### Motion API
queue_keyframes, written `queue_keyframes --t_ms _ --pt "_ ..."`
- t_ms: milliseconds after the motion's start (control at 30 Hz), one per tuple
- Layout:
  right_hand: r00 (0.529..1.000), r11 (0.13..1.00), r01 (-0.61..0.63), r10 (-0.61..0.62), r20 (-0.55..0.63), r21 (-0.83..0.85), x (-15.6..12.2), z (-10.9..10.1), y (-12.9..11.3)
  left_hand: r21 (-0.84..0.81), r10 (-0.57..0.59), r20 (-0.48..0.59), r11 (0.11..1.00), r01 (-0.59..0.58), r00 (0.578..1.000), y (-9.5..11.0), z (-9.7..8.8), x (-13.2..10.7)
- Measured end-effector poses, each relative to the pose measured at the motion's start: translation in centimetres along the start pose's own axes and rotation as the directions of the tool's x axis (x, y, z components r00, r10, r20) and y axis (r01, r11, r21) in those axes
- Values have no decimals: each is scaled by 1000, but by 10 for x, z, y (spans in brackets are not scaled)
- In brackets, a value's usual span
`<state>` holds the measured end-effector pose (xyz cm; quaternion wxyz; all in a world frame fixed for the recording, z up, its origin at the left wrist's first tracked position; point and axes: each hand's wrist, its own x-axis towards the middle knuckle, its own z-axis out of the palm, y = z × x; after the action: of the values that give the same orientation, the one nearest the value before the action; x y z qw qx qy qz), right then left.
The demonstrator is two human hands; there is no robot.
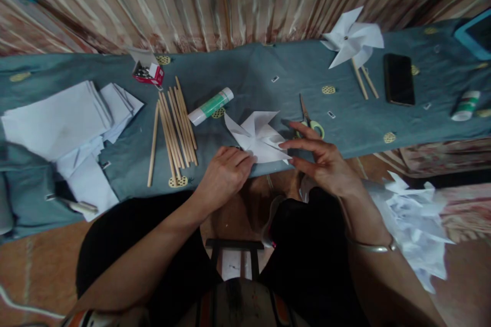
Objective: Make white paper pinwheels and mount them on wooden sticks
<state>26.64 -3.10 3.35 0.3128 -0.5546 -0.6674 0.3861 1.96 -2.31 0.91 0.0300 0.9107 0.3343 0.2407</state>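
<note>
A white paper pinwheel (261,139) with folded blades lies at the front edge of the cloth-covered table. My left hand (229,173) has its fingers curled together on the pinwheel's lower left side, gripping it. On the other side, my right hand (322,158) has its fingers spread, with fingertips at the tips of the right-hand blades. Whether those fingertips press on the paper is hard to see. Just beyond my right fingers lies a pair of green-handled scissors (315,126), partly hidden by them. A glue stick (210,106) rests behind the pinwheel, to the left.
Several wooden sticks (177,127) lie left, below a red box of small metal pieces (149,72). Paper sheets (61,117) are stacked far left. At right are a finished pinwheel (355,41), a phone (399,79) and another glue stick (466,106). Folded paper pinwheels (416,225) hang low right.
</note>
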Motion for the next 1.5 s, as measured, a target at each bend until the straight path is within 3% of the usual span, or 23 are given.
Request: queue_keyframes --t_ms 433,833,1233,1500 --pt "999 996 42 -43 23 76 10 11 -4 -75 11 93 997 -4 996 4 -3 -3" --pt "976 969 102 -141 -165 -226 17 39 1 -96 -15 124 995 27 992 5 -3 -2" --pt "957 888 101 -210 -200 -449 15 56 2 -207 -16 130 977 43 991 9 4 -3" --pt "945 872 91 -227 -234 -482 14 61 2 -272 -58 146 957 97 988 8 6 -3"
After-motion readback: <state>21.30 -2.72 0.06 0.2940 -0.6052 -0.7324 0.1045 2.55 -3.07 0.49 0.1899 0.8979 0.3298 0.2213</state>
